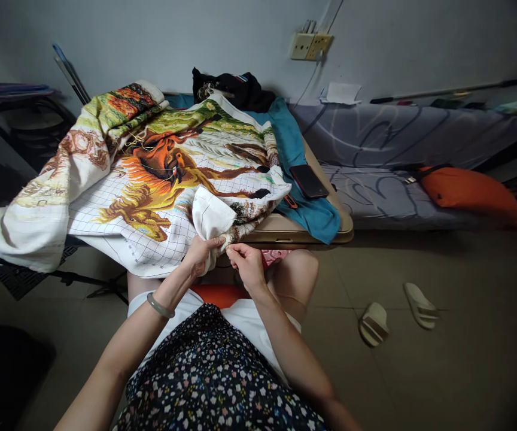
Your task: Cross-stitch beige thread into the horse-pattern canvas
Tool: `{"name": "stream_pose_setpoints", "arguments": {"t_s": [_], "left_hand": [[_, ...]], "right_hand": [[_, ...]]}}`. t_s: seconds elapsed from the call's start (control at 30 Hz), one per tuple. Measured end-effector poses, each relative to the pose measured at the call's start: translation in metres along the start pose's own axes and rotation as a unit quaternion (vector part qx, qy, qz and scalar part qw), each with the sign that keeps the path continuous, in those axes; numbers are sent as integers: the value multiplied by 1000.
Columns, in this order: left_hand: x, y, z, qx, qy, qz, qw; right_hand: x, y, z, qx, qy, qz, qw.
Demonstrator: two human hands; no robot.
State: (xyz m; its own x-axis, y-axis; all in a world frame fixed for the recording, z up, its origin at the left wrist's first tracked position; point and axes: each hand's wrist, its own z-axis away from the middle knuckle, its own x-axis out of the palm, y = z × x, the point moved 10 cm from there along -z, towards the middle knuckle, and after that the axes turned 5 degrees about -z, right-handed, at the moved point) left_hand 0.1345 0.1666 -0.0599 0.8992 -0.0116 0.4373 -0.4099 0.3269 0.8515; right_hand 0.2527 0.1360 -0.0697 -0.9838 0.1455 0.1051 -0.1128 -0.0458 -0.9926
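A large cross-stitch cloth (182, 173) with stitched horses and a printed grid drapes over the table and hangs past its front edge. My left hand (201, 254) grips a gathered, folded edge of this cloth, thumb on top. Close beside it, my right hand (247, 263) is closed in a pinch at the same edge. Whatever lies between the right fingertips is too small to make out. Loose yellowish threads (135, 142) lie on the stitched part farther back. The cloth's left end is rolled and folded over itself.
A beige table (343, 221) carries a teal cloth (316, 218), a dark phone (309, 181), an orange-handled tool (290, 202) and a black garment (236, 90). A grey sofa (375, 197) with an orange cushion (469, 194) stands right. Slippers (374, 324) lie on the floor.
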Motion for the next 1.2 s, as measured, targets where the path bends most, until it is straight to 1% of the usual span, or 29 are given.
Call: {"name": "stream_pose_setpoints", "arguments": {"t_s": [0.13, 0.23, 0.33, 0.5, 0.57, 0.67, 0.73, 0.77, 0.83, 0.9, 0.97, 1.03, 1.07, 1.1, 1.13, 1.17, 1.2], "left_hand": [[0, 0, 1, 6, 0, 2, 1000], [-1, 0, 3, -3, 11, 3, 1000], [-2, -1, 4, -12, 20, -7, 1000], [0, -1, 0, -1, 1, 11, 1000], [-1, -3, 0, -5, 6, 7, 1000], [-2, -3, 1, -15, 17, -1, 1000], [0, -1, 2, -18, 15, 1, 1000], [0, 0, 3, -21, 14, 3, 1000], [-2, -1, 3, -33, 15, 7, 999], [-4, -5, 2, -46, 10, 7, 999], [-3, -6, 0, -46, -6, 16, 999], [-2, -5, -1, -30, -21, 30, 999], [-1, -4, -2, -22, -25, 34, 999], [-1, -3, -2, -16, -25, 35, 999], [-1, -2, -2, -14, -23, 29, 999], [-1, -1, -2, -14, -16, 21, 1000], [-2, -1, -2, -15, -9, 13, 1000]], "right_hand": [[1, -3, 4, 15, 11, -15, 1000], [2, -3, 5, 35, 23, -26, 999], [3, -5, 5, 39, 27, -32, 998], [2, -8, 3, 7, 31, 16, 999], [1, -9, 4, -2, 37, 41, 998], [-3, -13, 5, -9, 71, 62, 996], [-5, -25, 6, -38, 92, 90, 991], [-3, -34, 6, -61, 91, 117, 987], [7, -53, 8, -114, 66, 195, 972], [18, -68, 8, -147, 38, 288, 946], [25, -74, 5, -146, 25, 383, 912], [29, -74, -1, -129, 10, 469, 873], [31, -75, -4, -125, -3, 499, 858], [32, -78, -8, -126, -15, 514, 849], [31, -83, -12, -133, -21, 511, 849], [28, -94, -16, -144, -17, 487, 861], [21, -107, -21, -156, -7, 442, 883]]}}
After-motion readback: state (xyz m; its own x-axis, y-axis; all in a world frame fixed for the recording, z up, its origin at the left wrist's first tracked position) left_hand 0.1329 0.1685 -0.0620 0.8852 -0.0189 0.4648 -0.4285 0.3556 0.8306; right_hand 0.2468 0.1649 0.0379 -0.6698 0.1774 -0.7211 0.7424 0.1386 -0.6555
